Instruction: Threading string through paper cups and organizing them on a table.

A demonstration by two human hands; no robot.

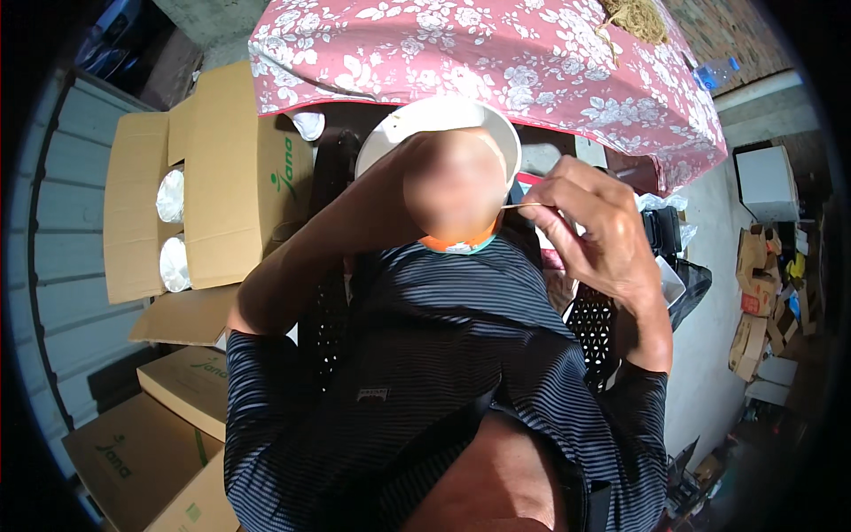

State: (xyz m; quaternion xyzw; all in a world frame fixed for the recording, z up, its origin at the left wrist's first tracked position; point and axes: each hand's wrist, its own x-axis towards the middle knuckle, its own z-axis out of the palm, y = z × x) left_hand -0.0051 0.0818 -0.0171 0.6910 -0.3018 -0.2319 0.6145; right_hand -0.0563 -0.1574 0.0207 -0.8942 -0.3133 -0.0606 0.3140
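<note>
My left forearm reaches in to the middle, where my left hand (454,182) is smeared by blur, so its fingers cannot be made out. An orange and teal item (461,241) shows just below that hand; whether the hand grips it is hidden. Behind the hand is a wide white round tub (377,142), partly covered by my wrist. To the right, my right hand (598,222) is closed, thumb and forefinger pinching a thin pale strand (516,207). The strand's other end points toward my left hand.
A table with a pink floral cloth (487,53) stands ahead, a bundle of brown fibre (638,18) on it. Open cardboard boxes (222,177) holding white rolls are at my left. Black bags (691,288), a white box (767,182) and scrap cardboard (753,346) lie right.
</note>
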